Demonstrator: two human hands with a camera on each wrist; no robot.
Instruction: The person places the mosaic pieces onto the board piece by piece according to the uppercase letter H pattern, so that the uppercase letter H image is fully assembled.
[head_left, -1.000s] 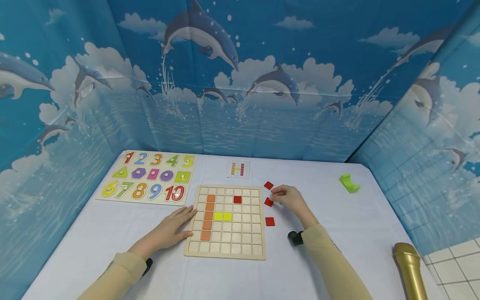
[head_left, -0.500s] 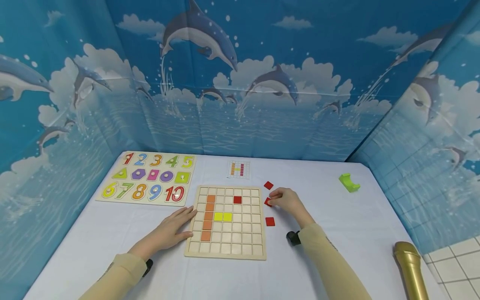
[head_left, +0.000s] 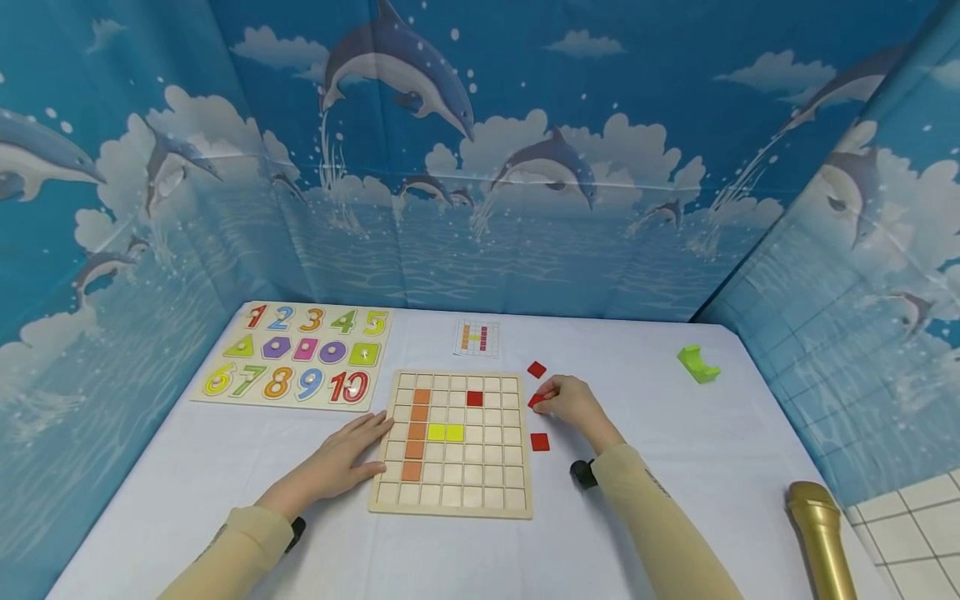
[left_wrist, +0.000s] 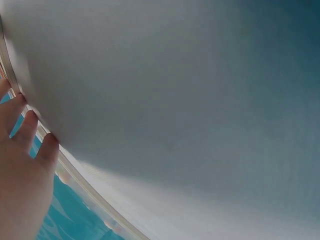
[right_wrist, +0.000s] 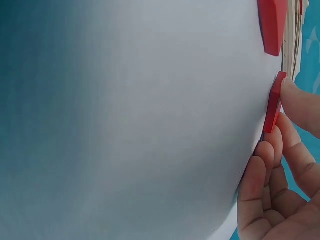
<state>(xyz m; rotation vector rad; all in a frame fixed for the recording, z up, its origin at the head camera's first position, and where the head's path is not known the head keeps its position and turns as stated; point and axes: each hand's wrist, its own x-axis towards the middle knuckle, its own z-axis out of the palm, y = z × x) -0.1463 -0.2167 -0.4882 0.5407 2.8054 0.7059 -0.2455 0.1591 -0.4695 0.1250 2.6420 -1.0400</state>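
Observation:
My right hand (head_left: 572, 406) pinches a square red tile (right_wrist: 274, 102) between thumb and fingers, just right of the wooden grid board (head_left: 450, 510). Part of that tile is covered by the hand in the head view. Another red tile (head_left: 537, 369) lies beyond it on the cloth, and a third red tile (head_left: 540, 442) lies on the near side. Along the board's left edge rests my left hand (head_left: 341, 458), fingers extended and fingertips touching the rim. Set in the board are a column of orange tiles (head_left: 416, 432), two yellow tiles (head_left: 446, 432) and one red tile (head_left: 475, 399).
Behind the board lies a pattern card (head_left: 477, 339). A number and shape puzzle (head_left: 292, 354) sits at the back left. Toward the right are a green curved block (head_left: 698, 365) and a gold microphone (head_left: 820, 537). A dolphin-print curtain (head_left: 480, 250) encloses the white-covered table.
The right hand has shifted slightly left and taken hold of the middle red tile, which now tilts up in the fingers. My left hand has stayed in place.

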